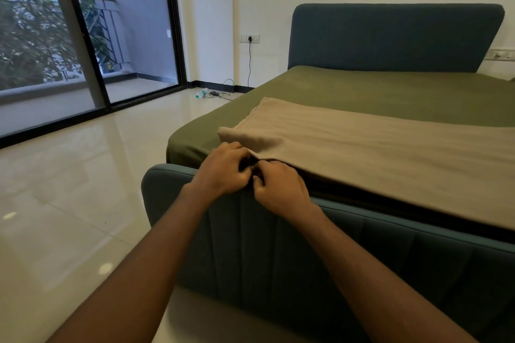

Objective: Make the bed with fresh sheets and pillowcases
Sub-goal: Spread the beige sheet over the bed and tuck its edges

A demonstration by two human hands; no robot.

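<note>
Beige sheet point(362, 153), likely soft and limp, lies along the foot edge of the bed point(390, 89); left hand point(223, 170) and right hand point(278, 189) pinch its near hem.

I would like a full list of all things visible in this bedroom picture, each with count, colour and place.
beige folded cloth sheet: one, beige, across the foot of the bed
olive green fitted sheet: one, olive green, covering the mattress
upholstered headboard: one, teal, against the white wall
ribbed upholstered footboard: one, teal, nearest the camera
clear plastic water bottle: one, clear, lying on the floor
black charger cable: one, black, from the wall socket to the floor
sliding glass door: one, dark frame, at the left
glossy tiled floor: one, cream, left of the bed
left hand: one, gripping the sheet's near edge
right hand: one, gripping the same edge
</note>
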